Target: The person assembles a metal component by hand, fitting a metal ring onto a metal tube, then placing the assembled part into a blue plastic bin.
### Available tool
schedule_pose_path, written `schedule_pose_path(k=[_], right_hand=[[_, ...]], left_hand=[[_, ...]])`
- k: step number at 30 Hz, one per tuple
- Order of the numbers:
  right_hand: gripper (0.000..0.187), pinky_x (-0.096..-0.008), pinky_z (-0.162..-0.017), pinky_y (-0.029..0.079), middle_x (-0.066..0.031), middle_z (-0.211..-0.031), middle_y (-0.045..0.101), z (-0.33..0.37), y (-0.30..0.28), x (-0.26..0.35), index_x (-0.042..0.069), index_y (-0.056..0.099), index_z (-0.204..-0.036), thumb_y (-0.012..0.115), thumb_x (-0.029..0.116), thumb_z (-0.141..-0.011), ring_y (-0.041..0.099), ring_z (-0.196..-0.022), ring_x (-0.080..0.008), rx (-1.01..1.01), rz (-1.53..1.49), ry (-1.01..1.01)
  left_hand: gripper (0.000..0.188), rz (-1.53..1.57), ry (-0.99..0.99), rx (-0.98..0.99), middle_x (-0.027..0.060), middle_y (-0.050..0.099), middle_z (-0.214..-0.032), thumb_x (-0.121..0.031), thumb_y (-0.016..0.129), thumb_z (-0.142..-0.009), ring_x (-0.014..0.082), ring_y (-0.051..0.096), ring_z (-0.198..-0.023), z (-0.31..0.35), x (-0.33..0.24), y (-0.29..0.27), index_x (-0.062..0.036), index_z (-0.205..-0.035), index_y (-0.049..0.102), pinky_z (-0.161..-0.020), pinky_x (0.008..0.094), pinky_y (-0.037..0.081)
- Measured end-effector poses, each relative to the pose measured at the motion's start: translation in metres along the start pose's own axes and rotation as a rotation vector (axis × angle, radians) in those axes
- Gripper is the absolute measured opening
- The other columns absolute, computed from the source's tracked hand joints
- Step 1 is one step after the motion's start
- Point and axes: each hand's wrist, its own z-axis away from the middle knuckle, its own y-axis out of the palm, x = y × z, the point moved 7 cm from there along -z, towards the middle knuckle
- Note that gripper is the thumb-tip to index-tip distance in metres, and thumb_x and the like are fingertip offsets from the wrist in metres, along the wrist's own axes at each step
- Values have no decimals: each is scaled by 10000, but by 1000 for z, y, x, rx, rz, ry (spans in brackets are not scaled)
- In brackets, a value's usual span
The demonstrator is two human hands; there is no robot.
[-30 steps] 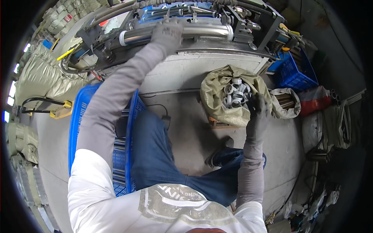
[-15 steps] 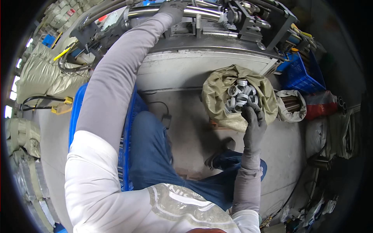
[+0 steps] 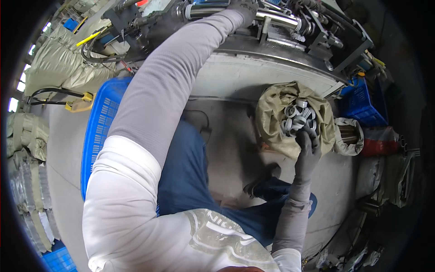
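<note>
Left hand (image 3: 244, 9) is over a shiny tube (image 3: 280, 19) up at top centre, can't tell how tightly closed. Right hand (image 3: 309, 152) is half curled by pale rings (image 3: 299, 117) in that sack (image 3: 270, 103), right of centre, can't tell if it's got one.

Open gap between left knee (image 3: 186, 145) and sack (image 3: 272, 109)
White bench front (image 3: 253, 77) blocks ahead; raised sack folds surround the rings (image 3: 299, 115)

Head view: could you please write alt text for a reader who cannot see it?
A person's gloved left hand is on a shiny metal tube at a machine, while the gloved right hand is at an open sack of pale rings.
</note>
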Motion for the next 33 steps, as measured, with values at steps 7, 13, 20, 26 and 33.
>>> schedule_pose_path(k=[7,13,20,26,33], right_hand=[[305,-332,-1009,526,-138,-1212,693,8,-14,15,-73,661,-1245,549,125,-1042,667,-1144,-217,-23,-112,64],[295,-339,-1025,538,-146,-1227,685,8,22,6,-74,661,-1242,538,105,-1043,671,-1151,-227,168,-68,101],[345,-364,-958,588,-146,-1192,691,20,36,-12,-83,658,-1265,554,158,-1039,692,-1102,-231,262,-7,199],[356,-345,-901,582,-120,-1153,692,38,27,-17,-42,654,-1277,577,223,-1053,693,-1037,-209,200,152,258],[332,-317,-860,583,-120,-1089,699,45,66,-24,-53,659,-1222,588,215,-1039,694,-1008,-201,242,119,342]], left_hand=[[520,293,379,-357,150,664,-1296,-284,693,-907,349,660,-1144,213,7,-79,-133,-1391,579,-995,470,517],[633,266,-373,315,207,615,-1389,-428,646,-928,379,555,-1335,534,206,87,-58,-1433,554,-1127,467,442],[496,218,-674,870,263,607,-1389,-323,623,-910,400,580,-1313,706,210,239,-56,-1327,601,-1071,479,488],[429,90,-370,724,186,586,-1377,-283,646,-891,320,557,-1318,639,92,293,-105,-1281,627,-1034,442,508],[402,203,-288,409,117,598,-1414,-199,562,-952,278,559,-1321,639,69,404,-148,-1347,616,-1002,414,524]])
